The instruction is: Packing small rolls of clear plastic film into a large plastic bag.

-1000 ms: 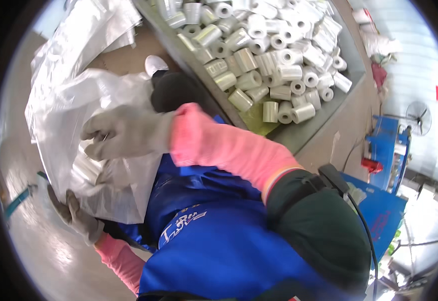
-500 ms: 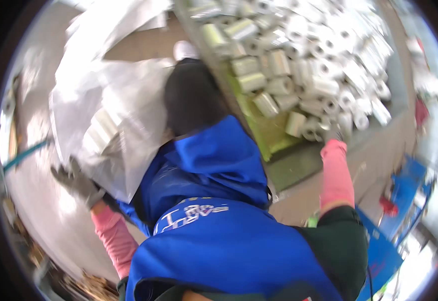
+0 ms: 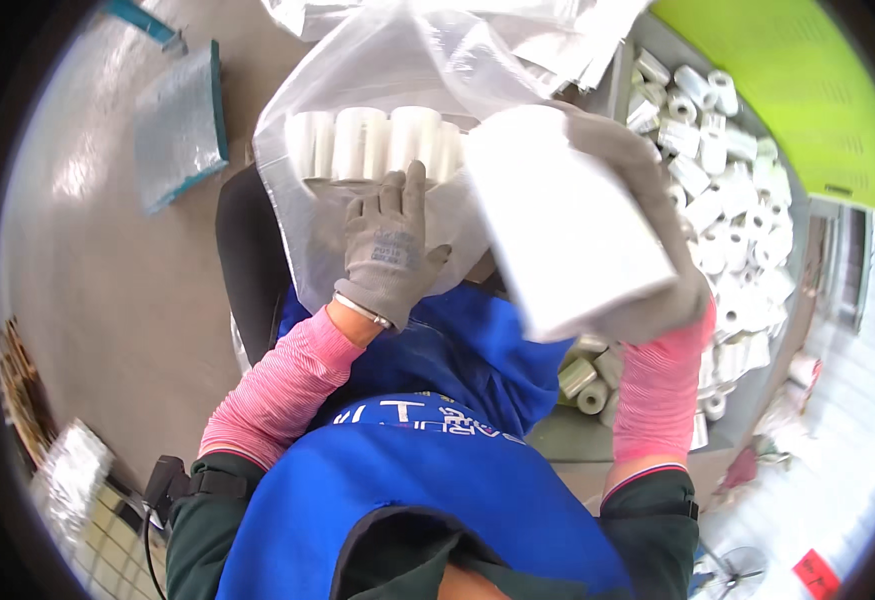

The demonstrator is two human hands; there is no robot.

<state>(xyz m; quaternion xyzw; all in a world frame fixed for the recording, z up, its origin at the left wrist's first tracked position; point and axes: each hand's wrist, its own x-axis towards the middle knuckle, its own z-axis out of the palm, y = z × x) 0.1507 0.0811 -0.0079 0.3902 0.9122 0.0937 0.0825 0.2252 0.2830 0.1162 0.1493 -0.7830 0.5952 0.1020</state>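
My right hand (image 3: 669, 220), in a grey glove, is wrapped around a white roll (image 3: 567, 225), raised near the camera and tilted. That roll hides most of the fingers. On a clear plastic bag (image 3: 322, 235) over my lap, my left hand (image 3: 392, 245) lies flat, gloved in grey too, with fingers stretched out and nothing gripped. Its fingertips reach the lower edge of a row of several film-wrapped white rolls (image 3: 362, 142), which stand side by side in the bag. The raised roll covers the row's right end.
To my right, a grey bin holds a heap of loose white rolls (image 3: 742, 230). A lime-green panel (image 3: 797, 75) rises behind it. A grey-blue board with teal edges (image 3: 179, 125) stands at the far left. More plastic sheeting (image 3: 567, 45) lies beyond the bag.
My right hand has come from the heap to above the bag with a white roll in it. My left hand has moved right, onto the bag. The view has turned.
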